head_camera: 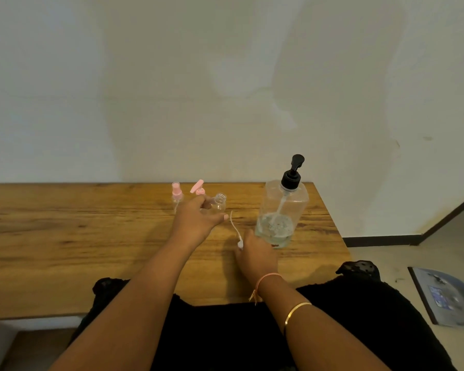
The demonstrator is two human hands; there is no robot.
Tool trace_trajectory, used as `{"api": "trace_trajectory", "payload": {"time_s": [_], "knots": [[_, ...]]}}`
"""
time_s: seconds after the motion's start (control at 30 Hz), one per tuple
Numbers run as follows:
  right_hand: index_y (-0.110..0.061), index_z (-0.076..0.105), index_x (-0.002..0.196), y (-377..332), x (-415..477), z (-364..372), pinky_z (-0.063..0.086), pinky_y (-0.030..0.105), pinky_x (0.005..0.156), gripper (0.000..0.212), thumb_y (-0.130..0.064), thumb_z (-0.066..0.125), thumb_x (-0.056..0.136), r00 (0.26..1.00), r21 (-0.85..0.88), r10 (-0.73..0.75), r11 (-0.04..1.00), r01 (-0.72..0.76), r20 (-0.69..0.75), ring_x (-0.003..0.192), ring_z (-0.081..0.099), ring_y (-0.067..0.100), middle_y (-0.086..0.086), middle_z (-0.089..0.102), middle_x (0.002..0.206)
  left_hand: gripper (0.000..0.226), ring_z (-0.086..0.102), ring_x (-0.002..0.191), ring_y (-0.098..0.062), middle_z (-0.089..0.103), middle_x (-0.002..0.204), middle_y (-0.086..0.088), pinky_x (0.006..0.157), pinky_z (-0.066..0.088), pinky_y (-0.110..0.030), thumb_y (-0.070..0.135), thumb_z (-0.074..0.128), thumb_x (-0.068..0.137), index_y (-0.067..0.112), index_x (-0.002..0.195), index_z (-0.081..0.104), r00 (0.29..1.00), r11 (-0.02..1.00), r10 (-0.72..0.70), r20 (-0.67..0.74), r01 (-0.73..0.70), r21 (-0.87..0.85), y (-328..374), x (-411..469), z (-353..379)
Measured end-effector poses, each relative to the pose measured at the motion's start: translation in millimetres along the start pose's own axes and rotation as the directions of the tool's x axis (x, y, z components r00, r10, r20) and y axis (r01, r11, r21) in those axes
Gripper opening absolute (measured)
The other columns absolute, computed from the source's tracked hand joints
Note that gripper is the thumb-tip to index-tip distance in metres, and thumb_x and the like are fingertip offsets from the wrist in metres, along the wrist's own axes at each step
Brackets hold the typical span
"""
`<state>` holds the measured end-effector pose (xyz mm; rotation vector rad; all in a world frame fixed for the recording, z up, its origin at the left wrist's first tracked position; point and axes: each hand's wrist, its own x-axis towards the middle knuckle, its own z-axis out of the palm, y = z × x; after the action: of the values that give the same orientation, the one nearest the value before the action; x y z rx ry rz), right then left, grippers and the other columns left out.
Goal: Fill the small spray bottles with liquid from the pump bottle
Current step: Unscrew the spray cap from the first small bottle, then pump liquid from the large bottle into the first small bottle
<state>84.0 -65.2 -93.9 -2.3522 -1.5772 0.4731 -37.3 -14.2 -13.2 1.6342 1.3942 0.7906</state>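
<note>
No writing is readable, only a red scrap of label low on the pump bottle [281,215], which stands at 1 o'clock from the right hand [257,257]. The left hand [196,220] reaches forward, fingers curled round the uncapped small spray bottle [218,203] near the far edge of the surface [65,236]; two pink-topped bottles [176,195] are at its 11 o'clock. The right hand sits low, fingers pinching a white spray head [239,244] with its dip tube.

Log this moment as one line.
left hand: holds uncapped small bottle | right hand: holds detached spray head | pump bottle: upright, partly full
</note>
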Motion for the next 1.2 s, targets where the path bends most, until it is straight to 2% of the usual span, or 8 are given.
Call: {"api": "trace_trajectory", "payload": {"time_s": [0.17,0.4,0.53,0.67,0.77,0.93,1.1,1.2], "knots": [[-0.009,0.051,0.11,2.1,-0.4,-2.2,0.048,0.035,0.079,0.028,-0.032,0.048,0.094,1.0,-0.004,-0.018,1.0,0.018,-0.015,0.101,0.061,0.03,0.01,0.064,0.109,0.049,0.049,0.101,-0.01,0.058,0.122,-0.005,0.085,0.04,-0.025,0.016,0.076,0.074,0.01,0.119,0.058,0.999,1.0,0.029,0.017,-0.029,0.001,-1.5,1.0,2.7],[-0.01,0.055,0.108,-7.4,-7.0,-21.3,0.045,0.034,0.072,0.038,-0.043,0.038,0.098,0.989,-0.134,-0.096,0.988,0.08,-0.115,0.095,0.061,0.027,0.009,0.061,0.107,0.045,0.051,0.1,-0.013,0.058,0.116,-0.003,0.083,0.042,-0.028,0.021,0.076,0.075,0.013,0.116,0.059,0.998,0.994,0.058,0.02,-0.06,0.095,-2.0,2.0,7.7],[-0.013,0.054,0.092,-18.2,-14.8,-53.6,0.035,0.03,0.053,0.028,-0.035,0.039,0.098,0.946,-0.093,-0.197,0.979,0.179,-0.257,0.077,0.06,0.024,0.006,0.061,0.093,0.046,0.054,0.104,-0.014,0.059,0.12,-0.004,0.083,0.043,-0.028,0.026,0.075,0.075,0.015,0.117,0.059,0.997,0.99,0.079,-0.009,-0.078,0.116,0.0,4.8,10.7],[-0.015,0.05,0.077,-21.3,-27.1,-94.0,0.041,0.029,0.051,0.021,-0.029,0.05,0.093,0.829,-0.036,-0.351,0.927,0.374,-0.436,0.062,0.05,0.014,0.0,0.058,0.076,0.042,0.055,0.099,-0.012,0.057,0.119,0.0,0.07,0.042,-0.023,0.033,0.07,0.079,0.018,0.116,0.058,0.992,0.989,0.118,-0.045,-0.113,0.1,11.0,2.2,16.3],[-0.014,0.058,0.079,-14.0,-33.0,-123.3,0.042,0.023,0.05,0.018,-0.028,0.052,0.089,0.681,-0.004,-0.422,0.851,0.524,-0.598,0.053,0.04,0.002,-0.006,0.059,0.071,0.038,0.056,0.098,-0.014,0.057,0.114,0.005,0.068,0.041,-0.026,0.034,0.068,0.08,0.02,0.114,0.057,0.99,0.989,0.136,-0.03,-0.133,0.067,22.0,-1.2,22.6],[-0.008,0.063,0.093,8.3,-24.9,-156.7,0.046,0.023,0.056,0.013,-0.01,0.055,0.083,0.537,0.046,-0.352,0.805,0.592,-0.767,0.067,0.049,0.008,0.002,0.061,0.091,0.017,0.052,0.079,-0.008,0.057,0.09,0.009,0.061,0.041,-0.025,0.025,0.062,0.082,0.018,0.095,0.053,0.993,0.993,0.114,-0.015,-0.115,-0.037,37.7,-0.6,36.7],[-0.014,0.059,0.123,23.4,-5.6,-165.6,0.048,0.041,0.094,0.04,-0.009,0.047,0.086,0.695,0.19,-0.315,0.816,0.546,-0.646,0.124,0.044,0.019,0.001,0.052,0.133,0.017,0.053,0.075,-0.015,0.056,0.083,0.003,0.063,0.044,-0.029,0.027,0.059,0.084,0.016,0.094,0.05,0.991,0.985,0.13,-0.007,-0.13,-0.111,50.7,2.1,53.0],[-0.015,0.053,0.132,29.5,3.7,-168.9,0.046,0.044,0.101,0.04,-0.007,0.049,0.093,0.8,0.311,-0.342,0.789,0.529,-0.494,0.133,0.036,0.008,-0.006,0.045,0.143,0.032,0.057,0.089,-0.015,0.059,0.096,0.003,0.075,0.049,-0.034,0.036,0.072,0.075,0.019,0.091,0.051,0.989,0.984,0.149,0.008,-0.147,-0.104,55.0,6.7,61.7]]}}
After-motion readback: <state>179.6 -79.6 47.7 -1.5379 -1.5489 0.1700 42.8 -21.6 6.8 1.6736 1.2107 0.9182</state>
